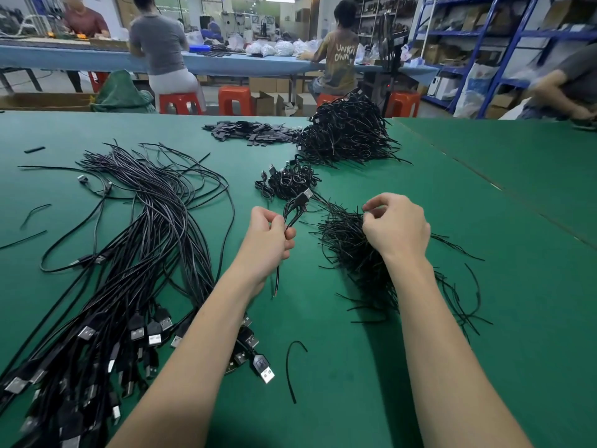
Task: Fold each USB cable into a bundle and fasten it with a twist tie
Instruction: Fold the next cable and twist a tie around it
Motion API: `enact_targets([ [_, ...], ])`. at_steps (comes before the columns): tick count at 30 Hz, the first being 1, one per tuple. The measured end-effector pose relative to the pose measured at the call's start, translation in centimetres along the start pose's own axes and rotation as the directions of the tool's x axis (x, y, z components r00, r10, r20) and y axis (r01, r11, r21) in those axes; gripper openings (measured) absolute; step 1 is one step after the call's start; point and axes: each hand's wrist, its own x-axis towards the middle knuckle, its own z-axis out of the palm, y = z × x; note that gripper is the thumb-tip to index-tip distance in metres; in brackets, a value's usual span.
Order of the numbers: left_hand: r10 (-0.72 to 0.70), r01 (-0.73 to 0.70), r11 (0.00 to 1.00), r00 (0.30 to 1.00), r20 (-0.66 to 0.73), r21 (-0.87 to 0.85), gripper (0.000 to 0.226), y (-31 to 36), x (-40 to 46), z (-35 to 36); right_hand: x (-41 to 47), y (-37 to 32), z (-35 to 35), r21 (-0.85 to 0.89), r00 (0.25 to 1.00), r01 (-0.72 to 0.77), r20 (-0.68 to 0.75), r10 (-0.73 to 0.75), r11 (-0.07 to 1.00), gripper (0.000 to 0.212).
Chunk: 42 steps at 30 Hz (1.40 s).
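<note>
The left hand (273, 236) gripped a folded cable (295, 210), its plug pointing up and away, loose cables (139, 253) heaped to its left. Bare green table (323, 399) lay between the forearms. The right hand (395, 227), fingers curled, picked at the ties (349, 247) beneath it.

Just one view here, taken from a head-worn wide-angle camera, aimed forward and down over the green surface (484, 195). Both forearms are seen reaching in from the bottom edge, so the near surface is caught close up. Farther back, another bench (97, 56) and shelving (484, 37) are caught across the top.
</note>
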Motion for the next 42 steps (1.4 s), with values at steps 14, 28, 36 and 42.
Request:
enact_targets([
  [14, 0.057, -0.06, 0.996, 0.997, -0.053, -0.064, 0.015, 0.7, -0.2, 0.2, -2.4, -4.5, 2.0, 0.603, 0.818, 0.241, 0.296, -0.493, 0.761, 0.016],
  [28, 0.062, -0.056, 0.992, 0.996, -0.057, 0.11, 0.017, 0.4, 0.2, -0.7, -2.9, -4.9, 2.1, 0.424, 0.817, 0.362, 0.285, -0.501, 0.831, 0.026],
  [36, -0.046, 0.065, 0.907, 0.997, 0.056, -0.416, 0.016, 1.6, -0.4, -0.2, -2.4, -3.8, 2.7, 0.631, 0.606, -0.716, 0.774, -0.183, 0.298, 0.022],
  [42, 0.017, 0.124, 0.944, 0.906, 0.422, -0.305, 0.019, 2.5, -1.9, -1.5, -1.3, -1.8, 1.8, 0.612, 0.541, -0.737, 0.789, -0.292, 0.286, 0.037],
])
